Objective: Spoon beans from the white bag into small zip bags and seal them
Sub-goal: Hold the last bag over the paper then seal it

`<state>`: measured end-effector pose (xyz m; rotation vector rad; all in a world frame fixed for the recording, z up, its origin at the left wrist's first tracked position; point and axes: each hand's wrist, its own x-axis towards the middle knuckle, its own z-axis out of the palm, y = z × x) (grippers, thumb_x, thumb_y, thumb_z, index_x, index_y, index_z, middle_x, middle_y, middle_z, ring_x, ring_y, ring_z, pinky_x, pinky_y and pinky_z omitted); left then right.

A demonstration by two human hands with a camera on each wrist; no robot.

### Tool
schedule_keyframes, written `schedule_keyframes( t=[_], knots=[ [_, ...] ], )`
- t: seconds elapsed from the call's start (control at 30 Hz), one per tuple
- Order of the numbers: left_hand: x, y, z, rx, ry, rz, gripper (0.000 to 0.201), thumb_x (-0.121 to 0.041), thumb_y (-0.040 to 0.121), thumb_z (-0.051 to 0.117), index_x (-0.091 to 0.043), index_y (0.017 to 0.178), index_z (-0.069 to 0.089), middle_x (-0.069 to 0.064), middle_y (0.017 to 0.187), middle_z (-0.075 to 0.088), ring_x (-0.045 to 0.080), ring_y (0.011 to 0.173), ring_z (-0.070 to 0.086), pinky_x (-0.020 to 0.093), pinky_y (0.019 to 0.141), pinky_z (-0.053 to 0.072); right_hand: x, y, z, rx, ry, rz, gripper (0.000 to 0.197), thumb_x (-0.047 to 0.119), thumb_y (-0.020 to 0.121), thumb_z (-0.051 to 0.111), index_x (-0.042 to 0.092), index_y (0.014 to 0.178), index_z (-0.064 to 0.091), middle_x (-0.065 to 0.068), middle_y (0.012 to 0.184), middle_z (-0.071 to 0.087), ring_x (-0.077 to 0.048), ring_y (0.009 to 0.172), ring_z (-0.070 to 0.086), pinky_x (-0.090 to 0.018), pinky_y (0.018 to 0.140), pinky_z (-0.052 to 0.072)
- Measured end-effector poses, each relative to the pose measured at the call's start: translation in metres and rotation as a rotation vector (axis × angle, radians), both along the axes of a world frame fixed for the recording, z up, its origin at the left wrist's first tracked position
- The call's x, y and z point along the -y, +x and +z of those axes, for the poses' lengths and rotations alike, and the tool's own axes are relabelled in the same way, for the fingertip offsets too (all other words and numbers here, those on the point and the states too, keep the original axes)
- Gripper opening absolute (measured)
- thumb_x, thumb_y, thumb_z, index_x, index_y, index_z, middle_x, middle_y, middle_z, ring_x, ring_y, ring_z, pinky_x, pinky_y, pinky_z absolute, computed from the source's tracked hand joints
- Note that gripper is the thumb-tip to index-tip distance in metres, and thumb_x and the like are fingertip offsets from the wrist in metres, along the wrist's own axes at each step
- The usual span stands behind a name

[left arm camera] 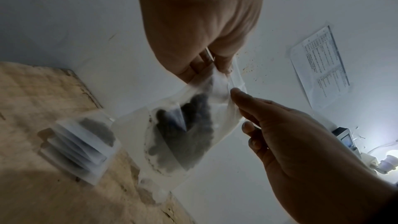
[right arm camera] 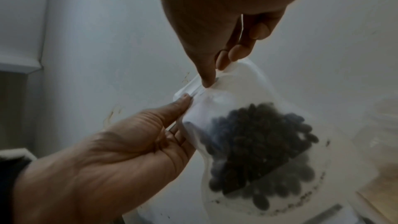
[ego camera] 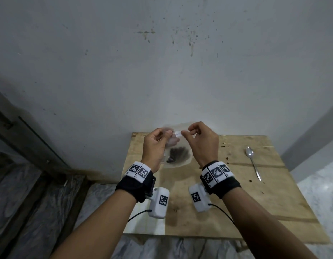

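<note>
I hold a small clear zip bag [ego camera: 177,134] [left arm camera: 183,125] [right arm camera: 258,142] in the air by its top strip, over the far edge of the wooden table [ego camera: 236,202]. Dark beans fill its lower half. My left hand [ego camera: 168,135] [left arm camera: 237,105] [right arm camera: 213,74] pinches the strip at one end and my right hand [ego camera: 188,132] [left arm camera: 219,67] [right arm camera: 185,108] pinches it at the other, thumb against fingers. A pale bag with dark specks [ego camera: 180,162] lies on the table just below; the held bag hides most of it. The metal spoon [ego camera: 252,163] lies on the table to the right.
A pile of small clear bags [left arm camera: 81,142] sits on the table near the wall, with dark beans showing in one. The grey wall [ego camera: 162,71] stands right behind the table. A printed sheet [left arm camera: 320,67] hangs on it. A dark frame [ego camera: 31,146] stands at the left.
</note>
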<state>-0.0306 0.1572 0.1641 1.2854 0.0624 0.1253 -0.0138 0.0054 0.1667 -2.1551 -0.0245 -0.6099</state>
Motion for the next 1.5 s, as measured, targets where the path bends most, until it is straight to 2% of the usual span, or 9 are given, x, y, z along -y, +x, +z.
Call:
schedule_keyframes(
  t=[0.17,0.3,0.5,0.63,0.73,0.97,1.17,1.37,1.5],
  knots=[
    [0.002,0.002,-0.005,-0.015,0.000,0.012,0.011,-0.011,0.097,0.061,-0.004,0.103,0.067,0.018,0.098,0.074,0.033,0.089,0.074,0.034,0.079,0.058,0.013,-0.001,-0.001,-0.147,0.141,-0.025,0.047,0.044,0.076,0.082,0.021,0.108,0.056,0.008,0.091,0.060,-0.009,0.079,0.057,-0.015,0.066,0.039],
    [0.008,0.002,-0.008,-0.043,-0.018,0.000,0.011,-0.011,0.096,0.062,-0.004,0.102,0.067,0.019,0.100,0.074,0.034,0.090,0.074,0.036,0.080,0.057,0.027,-0.001,-0.008,-0.287,0.334,0.227,0.038,0.042,0.081,0.077,0.007,0.078,0.061,0.000,0.069,0.057,-0.009,0.062,0.046,-0.025,0.063,0.039],
    [0.028,-0.004,-0.006,-0.023,0.120,-0.006,0.026,-0.008,0.084,0.077,-0.002,0.107,0.066,0.017,0.099,0.074,0.026,0.083,0.072,0.036,0.083,0.059,0.042,-0.005,-0.013,-0.256,0.335,0.271,0.052,0.042,0.083,0.075,-0.006,0.076,0.056,-0.006,0.065,0.041,-0.014,0.060,0.036,-0.029,0.060,0.034],
    [0.045,-0.004,-0.008,-0.039,0.124,0.029,0.020,-0.003,0.087,0.073,-0.002,0.105,0.067,0.019,0.098,0.073,0.022,0.080,0.072,0.028,0.072,0.057,0.056,-0.008,-0.016,-0.222,0.268,0.254,0.039,0.037,0.088,0.071,0.011,0.067,0.052,0.003,0.061,0.040,-0.012,0.057,0.036,-0.029,0.057,0.031],
    [0.057,-0.006,-0.013,-0.068,0.082,0.044,0.019,-0.002,0.088,0.070,-0.001,0.107,0.066,0.018,0.099,0.073,0.022,0.082,0.072,0.022,0.067,0.056,0.067,-0.008,-0.021,-0.230,0.337,0.250,0.035,0.035,0.089,0.070,0.006,0.073,0.058,0.007,0.061,0.045,-0.011,0.058,0.039,-0.028,0.058,0.034],
    [0.073,-0.003,-0.040,-0.124,0.134,0.127,0.015,-0.005,0.083,0.077,-0.011,0.094,0.068,0.011,0.093,0.073,0.021,0.085,0.069,0.034,0.078,0.058,0.093,-0.002,-0.046,-0.312,0.472,0.291,0.030,0.035,0.089,0.071,0.006,0.083,0.067,-0.018,0.082,0.067,-0.018,0.070,0.057,-0.039,0.069,0.051],
    [0.072,0.004,-0.052,-0.161,0.054,0.205,0.020,0.004,0.084,0.072,0.000,0.103,0.065,0.017,0.100,0.071,0.020,0.089,0.070,0.022,0.072,0.057,0.103,0.012,-0.070,-0.374,0.438,0.366,0.011,0.030,0.088,0.072,0.019,0.089,0.070,-0.001,0.087,0.071,-0.020,0.084,0.065,-0.032,0.076,0.053],
    [0.044,0.025,-0.084,-0.283,0.132,0.121,0.009,-0.007,0.088,0.071,-0.009,0.097,0.070,0.015,0.101,0.074,0.021,0.091,0.069,0.041,0.087,0.058,0.085,0.039,-0.085,-0.473,0.513,0.360,0.006,0.023,0.088,0.073,0.017,0.090,0.073,-0.001,0.088,0.069,-0.016,0.083,0.066,-0.032,0.074,0.057],
    [0.020,0.043,-0.104,-0.349,0.184,0.101,0.006,-0.006,0.088,0.071,-0.012,0.088,0.071,0.007,0.090,0.075,0.019,0.085,0.068,0.038,0.079,0.058,0.063,0.060,-0.101,-0.520,0.525,0.316,0.006,0.020,0.086,0.075,0.015,0.087,0.072,0.000,0.084,0.068,-0.009,0.078,0.065,-0.029,0.071,0.057]
  ],
)
